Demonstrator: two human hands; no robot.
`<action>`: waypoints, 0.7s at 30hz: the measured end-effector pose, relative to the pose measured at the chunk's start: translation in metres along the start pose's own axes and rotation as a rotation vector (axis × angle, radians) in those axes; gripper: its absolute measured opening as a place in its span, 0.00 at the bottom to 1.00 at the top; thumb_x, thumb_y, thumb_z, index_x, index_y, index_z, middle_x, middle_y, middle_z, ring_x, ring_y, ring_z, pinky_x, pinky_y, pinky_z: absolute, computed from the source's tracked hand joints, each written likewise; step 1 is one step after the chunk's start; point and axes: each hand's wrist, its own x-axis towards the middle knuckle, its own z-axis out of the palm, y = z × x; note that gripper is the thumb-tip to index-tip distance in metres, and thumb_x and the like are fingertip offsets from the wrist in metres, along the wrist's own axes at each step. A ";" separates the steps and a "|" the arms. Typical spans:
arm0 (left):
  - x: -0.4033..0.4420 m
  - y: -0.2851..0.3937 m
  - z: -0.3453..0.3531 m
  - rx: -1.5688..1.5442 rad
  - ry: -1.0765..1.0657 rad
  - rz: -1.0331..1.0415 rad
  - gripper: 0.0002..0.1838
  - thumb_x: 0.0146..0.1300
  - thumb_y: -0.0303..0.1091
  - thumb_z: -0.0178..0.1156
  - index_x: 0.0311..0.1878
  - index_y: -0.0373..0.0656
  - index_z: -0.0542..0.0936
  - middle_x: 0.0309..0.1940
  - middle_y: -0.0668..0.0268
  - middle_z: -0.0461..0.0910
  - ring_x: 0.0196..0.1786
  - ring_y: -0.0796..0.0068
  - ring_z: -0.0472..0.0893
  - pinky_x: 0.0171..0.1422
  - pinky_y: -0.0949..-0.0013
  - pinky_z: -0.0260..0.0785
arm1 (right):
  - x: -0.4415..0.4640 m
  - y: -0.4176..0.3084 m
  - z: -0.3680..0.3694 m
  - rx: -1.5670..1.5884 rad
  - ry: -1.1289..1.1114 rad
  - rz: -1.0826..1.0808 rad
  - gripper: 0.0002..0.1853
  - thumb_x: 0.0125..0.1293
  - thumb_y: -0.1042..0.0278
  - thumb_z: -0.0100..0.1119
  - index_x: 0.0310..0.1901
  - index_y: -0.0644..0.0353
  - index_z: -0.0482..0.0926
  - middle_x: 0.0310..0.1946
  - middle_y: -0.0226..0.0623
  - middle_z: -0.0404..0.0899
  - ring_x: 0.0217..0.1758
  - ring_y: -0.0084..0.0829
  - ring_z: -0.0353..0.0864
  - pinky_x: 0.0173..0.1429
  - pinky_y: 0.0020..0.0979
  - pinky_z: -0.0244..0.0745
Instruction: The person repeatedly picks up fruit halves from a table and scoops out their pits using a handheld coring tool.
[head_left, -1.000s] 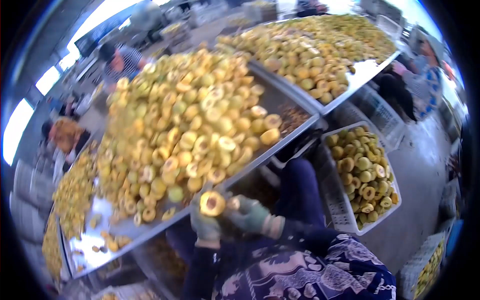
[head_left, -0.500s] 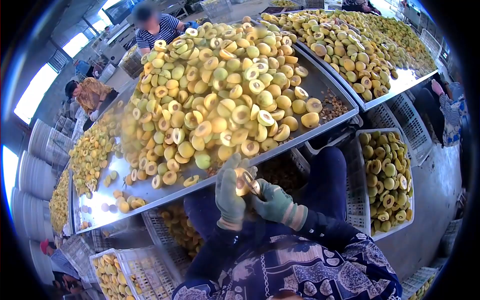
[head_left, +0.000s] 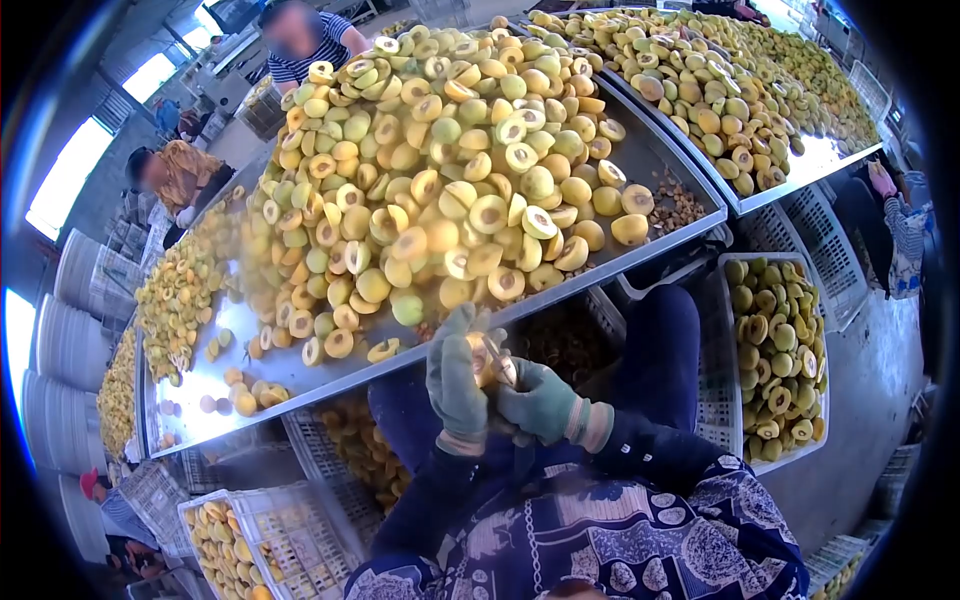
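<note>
My left hand (head_left: 457,385), in a grey-green glove, is closed around a yellow peach half (head_left: 482,362), its cut face turned toward my right hand. My right hand (head_left: 543,402), gloved alike, grips a small thin metal tool (head_left: 503,368) whose tip is at the cut face. The tool's exact shape is partly hidden by the fingers. Both hands are close together above my lap, just before the near edge of a metal table (head_left: 350,385). A large heap of peach halves (head_left: 430,190) covers the table beyond them, many with brown centres.
Brown pit pieces (head_left: 678,208) lie at the table's right corner. A crate of peach halves (head_left: 775,360) stands to my right, another crate (head_left: 290,535) at lower left. A second heaped table (head_left: 745,200) is at upper right. Co-workers sit around, one in a striped shirt (head_left: 320,50) opposite.
Both hands stay together at the peach half; the right hand and tool have shifted slightly left, closer over it. The view has tilted a little. The co-worker opposite has moved an arm.
</note>
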 end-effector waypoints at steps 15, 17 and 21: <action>-0.001 0.001 0.004 0.083 -0.085 0.140 0.22 0.70 0.34 0.50 0.64 0.37 0.71 0.55 0.52 0.77 0.53 0.65 0.79 0.55 0.65 0.74 | 0.004 0.016 0.003 -0.212 0.141 -0.267 0.10 0.70 0.67 0.52 0.50 0.57 0.74 0.24 0.29 0.78 0.19 0.19 0.76 0.21 0.22 0.72; -0.002 0.003 0.004 0.050 -0.071 0.089 0.23 0.70 0.35 0.49 0.65 0.37 0.71 0.55 0.52 0.78 0.52 0.64 0.79 0.54 0.64 0.75 | -0.003 0.005 0.008 -0.143 0.094 -0.096 0.12 0.72 0.61 0.52 0.51 0.57 0.73 0.25 0.28 0.78 0.20 0.20 0.76 0.24 0.24 0.73; -0.002 0.010 0.007 0.040 -0.007 -0.033 0.29 0.72 0.47 0.47 0.66 0.33 0.67 0.54 0.48 0.77 0.49 0.58 0.81 0.53 0.59 0.77 | -0.004 -0.004 0.002 -0.133 -0.010 0.011 0.14 0.71 0.61 0.52 0.55 0.54 0.73 0.24 0.29 0.77 0.20 0.21 0.76 0.24 0.25 0.74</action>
